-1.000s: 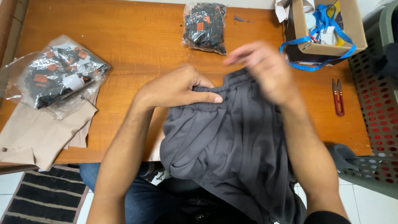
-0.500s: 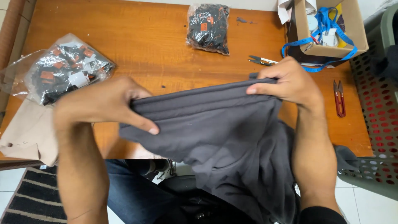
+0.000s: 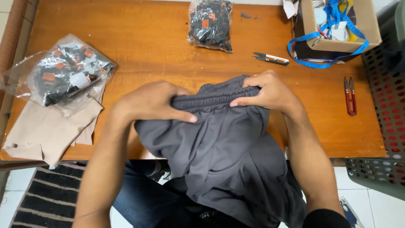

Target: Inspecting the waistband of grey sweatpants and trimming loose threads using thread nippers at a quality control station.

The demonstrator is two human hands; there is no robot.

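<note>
Both hands clench the elastic waistband of a grey garment (image 3: pixel 223 147): the left hand (image 3: pixel 154 101) and right hand (image 3: pixel 270 90) bunch it together at the table's (image 3: pixel 147 46) near edge, so the rest hangs down into the lap.

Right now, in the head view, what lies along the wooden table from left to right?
Clear plastic bag of black-and-orange pieces → dark grey elastic-waist garment gripped by both hands → silver thread snips → red-handled thread snips.
</note>
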